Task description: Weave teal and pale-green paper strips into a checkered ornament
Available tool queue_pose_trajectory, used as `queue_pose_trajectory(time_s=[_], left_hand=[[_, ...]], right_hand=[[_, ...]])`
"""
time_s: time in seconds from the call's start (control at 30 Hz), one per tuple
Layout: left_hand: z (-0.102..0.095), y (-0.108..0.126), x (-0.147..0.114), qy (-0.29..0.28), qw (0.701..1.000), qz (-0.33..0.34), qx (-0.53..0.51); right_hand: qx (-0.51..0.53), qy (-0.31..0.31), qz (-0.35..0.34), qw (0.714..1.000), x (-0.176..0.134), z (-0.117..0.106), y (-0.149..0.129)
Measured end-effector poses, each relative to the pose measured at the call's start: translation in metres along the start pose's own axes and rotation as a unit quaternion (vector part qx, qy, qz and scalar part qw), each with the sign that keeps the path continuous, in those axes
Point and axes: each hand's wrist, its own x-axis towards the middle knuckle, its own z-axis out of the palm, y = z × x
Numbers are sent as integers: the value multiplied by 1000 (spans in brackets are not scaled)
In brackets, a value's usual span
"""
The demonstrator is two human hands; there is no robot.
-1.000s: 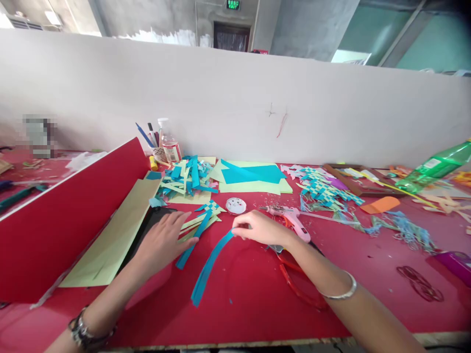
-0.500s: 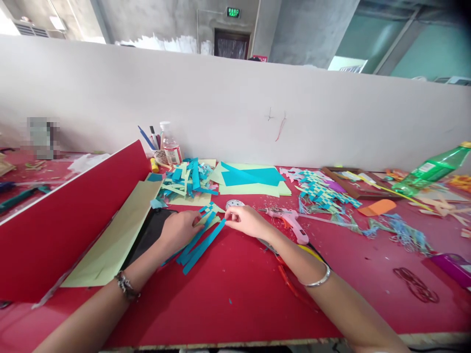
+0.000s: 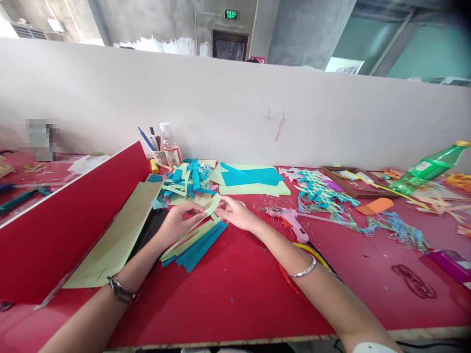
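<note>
Hands meet over a pale green strip at the red counter

The left hand (image 3: 178, 225) pinches a narrow pale green strip (image 3: 212, 205) between thumb and fingers, the strip curving up to the right. The right hand (image 3: 235, 214) is at its upper end, fingers bent and touching it; whether they grip it cannot be told. The strip is raised over the middle of the counter (image 3: 257, 304).

Just below the hands, blue strips (image 3: 202, 247) fan out on the red surface, with more pale green strips (image 3: 180, 242) beside them, partly overlapping. A black flat object (image 3: 142, 240) shows behind the left forearm, and a long pale green sheet (image 3: 99, 250) lies along the foot of a red panel (image 3: 73, 215).

Beyond the hands sits a heap of blue and green cuttings (image 3: 191, 176); beside it, a blue sheet (image 3: 257, 176) rests on pale green paper (image 3: 253, 190). To the right lie a pink glue gun (image 3: 290, 223), blue-and-green woven pieces (image 3: 322, 189) and an orange piece (image 3: 375, 206). Farther right, a green bottle (image 3: 429, 169) is tilted. A white partition (image 3: 221, 108) stands behind everything.
</note>
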Motion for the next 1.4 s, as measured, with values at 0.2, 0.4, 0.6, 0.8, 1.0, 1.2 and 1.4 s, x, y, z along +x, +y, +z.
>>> queue_pose_trajectory(time_s=[0.2, 0.4, 0.6, 0.8, 1.0, 1.2, 1.4], left_hand=[[3, -3, -3, -15, 1000, 16, -16], [12, -2, -8, -61, 997, 40, 20], [33, -17, -12, -108, 966, 64, 228], [38, -24, -14, -101, 955, 48, 273], [36, -16, -14, -32, 947, 58, 315], [45, -7, -15, -87, 939, 44, 330], [49, -9, -12, -101, 957, -47, 267]], right_hand=[[93, 12, -45, 995, 2, 1, -12], [189, 16, -32, 981, -13, -21, -16], [409, 13, -30, 912, -38, -51, -19], [560, 72, 70, 822, -52, -57, -20], [597, 92, 169, 779, -53, -35, -4], [594, 49, 167, 786, -54, -23, 8], [584, 28, 177, 792, -56, -21, 8]])
